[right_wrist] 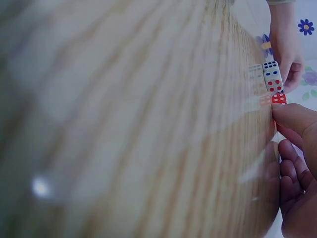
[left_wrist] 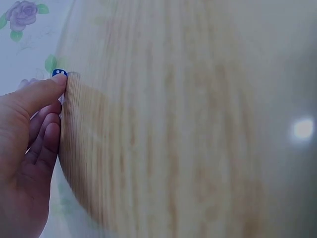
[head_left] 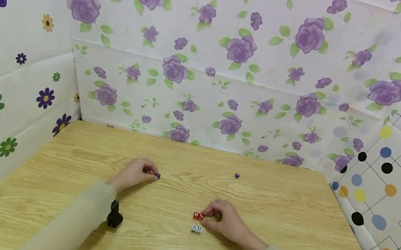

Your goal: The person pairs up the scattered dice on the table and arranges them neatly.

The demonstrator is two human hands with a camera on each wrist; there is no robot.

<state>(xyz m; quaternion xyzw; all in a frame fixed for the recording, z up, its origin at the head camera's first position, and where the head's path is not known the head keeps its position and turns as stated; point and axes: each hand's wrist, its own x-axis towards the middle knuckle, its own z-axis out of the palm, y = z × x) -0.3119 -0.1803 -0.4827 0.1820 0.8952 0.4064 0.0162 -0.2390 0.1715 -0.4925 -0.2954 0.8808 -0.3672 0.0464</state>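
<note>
Between thumb and fingertips, my left hand (head_left: 138, 173) pinches a small dark blue die (head_left: 158, 176) on the left half of the table. That blue die (left_wrist: 60, 72) shows white pips in the left wrist view, partly covered by the thumb. My right hand (head_left: 225, 221) pinches a red die (head_left: 201, 217), which sits against a second red die (head_left: 195, 216) on its left. Just in front of the red pair, two white dice (head_left: 196, 229) stand side by side. In the right wrist view the white dice (right_wrist: 272, 77) appear beyond the red one (right_wrist: 279, 97).
Another dark blue die (head_left: 237, 175) lies farther back, right of centre. The wooden table (head_left: 291, 203) is bordered by patterned cloths at the back (head_left: 205, 54) and both sides. Black wrist devices (head_left: 114, 216) sit below both forearms.
</note>
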